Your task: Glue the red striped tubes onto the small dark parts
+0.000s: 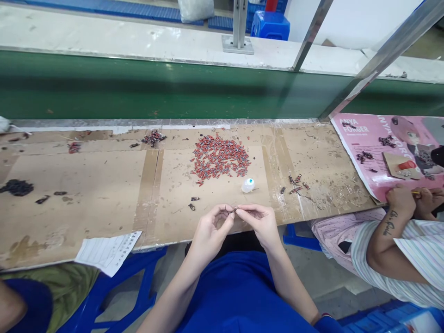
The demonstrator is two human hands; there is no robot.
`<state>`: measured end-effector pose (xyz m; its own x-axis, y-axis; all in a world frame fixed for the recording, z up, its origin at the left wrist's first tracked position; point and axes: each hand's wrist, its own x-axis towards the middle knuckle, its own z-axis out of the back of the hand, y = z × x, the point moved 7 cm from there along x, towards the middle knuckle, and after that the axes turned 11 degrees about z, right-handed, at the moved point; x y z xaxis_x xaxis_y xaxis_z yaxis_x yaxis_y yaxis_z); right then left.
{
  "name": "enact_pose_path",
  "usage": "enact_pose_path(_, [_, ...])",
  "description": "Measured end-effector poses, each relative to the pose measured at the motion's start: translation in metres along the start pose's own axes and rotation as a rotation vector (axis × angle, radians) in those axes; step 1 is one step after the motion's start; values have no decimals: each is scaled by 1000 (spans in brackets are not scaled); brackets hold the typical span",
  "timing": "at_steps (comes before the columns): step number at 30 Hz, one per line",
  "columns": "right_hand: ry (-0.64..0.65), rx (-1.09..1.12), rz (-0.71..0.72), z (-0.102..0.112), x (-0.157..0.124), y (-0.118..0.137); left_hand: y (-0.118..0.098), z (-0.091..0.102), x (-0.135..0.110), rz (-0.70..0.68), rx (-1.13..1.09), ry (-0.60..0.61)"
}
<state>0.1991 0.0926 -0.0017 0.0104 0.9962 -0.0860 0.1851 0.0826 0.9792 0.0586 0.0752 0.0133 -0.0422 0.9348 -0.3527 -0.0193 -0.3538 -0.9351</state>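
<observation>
My left hand [215, 226] and my right hand [258, 221] meet above the front edge of the cardboard-covered table. Thumb and fingers of both are pinched together on a small dark part [234, 210], mostly hidden by the fingertips. Beyond them lies a wide pile of small red parts with metal ends [222, 157]. A small white bottle with a blue-green tip [248, 185] stands between the pile and my right hand. Two small dark pieces [192, 206] lie to the left of my left hand.
Dark-and-red pieces [296, 185] lie to the right, a dark cluster [152, 138] at the back left. A black pile [17, 187] sits far left. A paper sheet [108, 252] overhangs the front edge. At right, a co-worker's hands [412, 201] work over a pink poster [367, 152].
</observation>
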Motion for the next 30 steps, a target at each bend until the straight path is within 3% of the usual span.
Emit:
enact_pose_path(5, [60, -48, 3, 0, -2, 7, -3, -2, -3, -31, 99, 10])
enact_pose_path(12, [62, -84, 127, -6, -5, 20, -11, 1, -5, -53, 149, 34])
enact_pose_path(19, [31, -137, 106, 0, -2, 10, 4, -7, 1, -43, 98, -4])
enact_pose_path(23, [-58, -279, 132, 34, 8, 5, 3, 2, 9, -128, 219, -53])
enact_pose_path(27, [-252, -553, 227, 94, 25, 13, -6, 43, 24, -335, 574, -220])
enact_pose_path(30, [-288, -843, 367, 114, 33, 26, 1, 66, 39, -354, 861, -220])
